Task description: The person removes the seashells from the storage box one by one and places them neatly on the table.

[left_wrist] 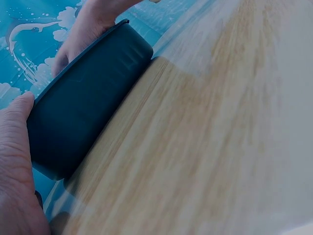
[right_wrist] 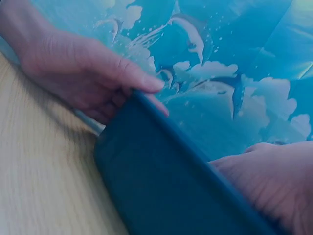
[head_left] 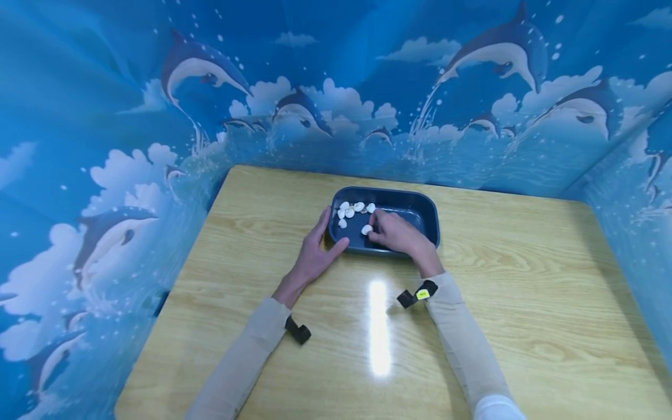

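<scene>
A dark blue rectangular tub sits on the wooden table, with several small white shells grouped in its left part. Inside it, my right hand pinches one white shell between thumb and index finger. My left hand touches the tub's left end, fingers along that side and thumb at the front corner. From the left wrist view, the left thumb lies against the tub's wall. The wall hides the right fingertips in both wrist views, and no shells show there.
The light wooden table extends around the tub, with a bright light reflection in front of it. A blue dolphin-print sheet rises behind the table and along both sides. Black straps are on both wrists.
</scene>
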The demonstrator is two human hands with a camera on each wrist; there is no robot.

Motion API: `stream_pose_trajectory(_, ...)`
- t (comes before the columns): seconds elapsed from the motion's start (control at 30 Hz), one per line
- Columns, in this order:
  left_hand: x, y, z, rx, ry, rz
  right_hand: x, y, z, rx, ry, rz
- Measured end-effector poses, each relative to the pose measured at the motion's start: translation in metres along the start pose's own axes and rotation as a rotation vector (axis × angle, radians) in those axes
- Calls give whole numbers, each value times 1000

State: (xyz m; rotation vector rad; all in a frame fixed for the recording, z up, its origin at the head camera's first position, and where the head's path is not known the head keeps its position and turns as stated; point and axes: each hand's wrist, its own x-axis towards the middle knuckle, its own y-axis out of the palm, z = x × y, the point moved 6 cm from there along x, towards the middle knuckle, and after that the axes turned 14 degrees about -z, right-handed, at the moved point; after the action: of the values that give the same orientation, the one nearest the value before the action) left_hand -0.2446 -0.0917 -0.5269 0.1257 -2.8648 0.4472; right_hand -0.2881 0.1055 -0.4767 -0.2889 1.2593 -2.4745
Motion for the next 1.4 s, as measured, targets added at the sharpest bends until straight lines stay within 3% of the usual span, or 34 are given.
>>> stream_pose_trajectory(0.3, -1, -1, 0, 17, 1, -4, -24, -23, 26, 28, -70, -65)
stream_pose_trajectory(0.63, 0, -1, -1, 17, 45, -9, -63, -23, 57, 22, -203, -70)
stream_pose_trajectory(0.83, -1, -2, -2, 13, 59, -14, -83, -7, 74, 13, -291, -31)
stream_pose_trajectory(1.1, 0, -2, 1, 25, 55, -15, -85, 30, 72, -18, -260, 111)
stream_pose_trajectory(1.4, 0, -2, 2, 24, 42, -9, -76, 55, 57, -25, -301, 54)
